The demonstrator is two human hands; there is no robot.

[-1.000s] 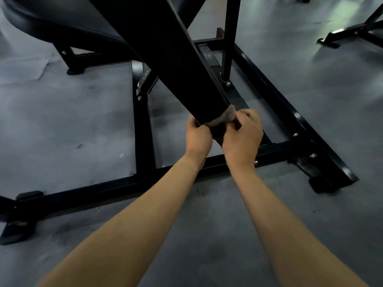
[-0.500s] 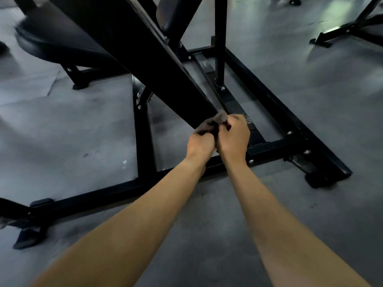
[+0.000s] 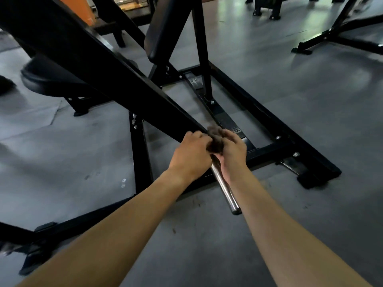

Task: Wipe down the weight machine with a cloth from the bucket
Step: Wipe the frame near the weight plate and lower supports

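Observation:
The weight machine's black slanted arm point(image 3: 99, 69) runs down from the upper left and ends in a chrome peg point(image 3: 224, 188). A bunched brown-grey cloth point(image 3: 215, 139) sits at the arm's low end, where the peg starts. My left hand point(image 3: 191, 154) and my right hand point(image 3: 233, 151) both grip the cloth, one on each side, fingers curled round it. The chrome peg sticks out below my hands, toward me. The bucket is not in view.
The machine's black floor frame point(image 3: 269, 129) lies around and under my hands. A black padded seat point(image 3: 51, 79) is at the left and a back pad point(image 3: 163, 27) above. Another machine's base point(image 3: 335, 38) stands at the upper right. Grey floor lies all around.
Both hands slid the cloth down off the end of the black arm onto the start of the chrome peg, which now shows. The view tilted up and back.

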